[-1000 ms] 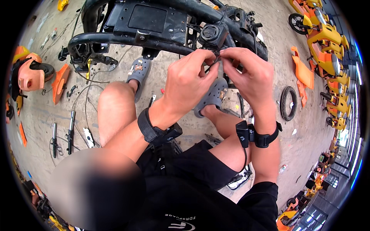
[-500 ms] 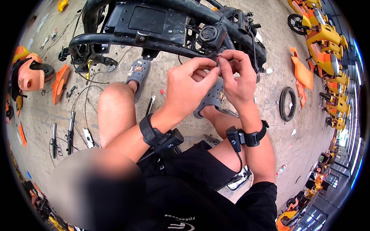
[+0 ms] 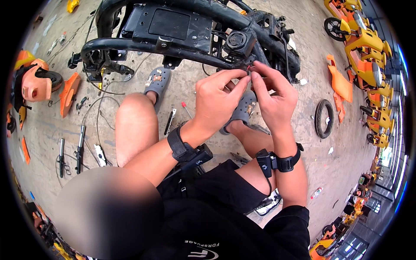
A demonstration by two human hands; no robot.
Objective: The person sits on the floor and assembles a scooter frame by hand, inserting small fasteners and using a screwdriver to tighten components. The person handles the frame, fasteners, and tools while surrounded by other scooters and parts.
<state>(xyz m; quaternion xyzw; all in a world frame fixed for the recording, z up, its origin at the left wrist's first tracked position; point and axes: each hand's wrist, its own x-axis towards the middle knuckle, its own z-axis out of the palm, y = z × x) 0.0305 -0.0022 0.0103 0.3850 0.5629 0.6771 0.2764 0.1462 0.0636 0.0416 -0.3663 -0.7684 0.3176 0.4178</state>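
Note:
A black metal vehicle frame [image 3: 186, 52] stretches across the top of the view, carrying a black part with a round ringed face [image 3: 237, 41]. Just below that part, my two hands meet fingertip to fingertip at a thin wire [image 3: 249, 67] with a little red showing. My left hand [image 3: 219, 97] pinches it between thumb and forefinger, the other fingers curled. On the right side, my right hand [image 3: 275, 95] has thumb and forefinger bent closely around the same spot. The wire's end is mostly hidden by the fingertips.
Near my knee lie a black-handled tool [image 3: 170, 121] and a red-tipped screwdriver [image 3: 186, 109]. Two black rods [image 3: 79, 149] and loose cables lie left. A tyre [image 3: 323, 118] and orange panels [image 3: 340, 84] lie right, before a row of yellow scooters [image 3: 364, 56].
Both hands have shifted slightly right and down in view. My right thumb and forefinger have opened a little, and more red shows between the fingertips.

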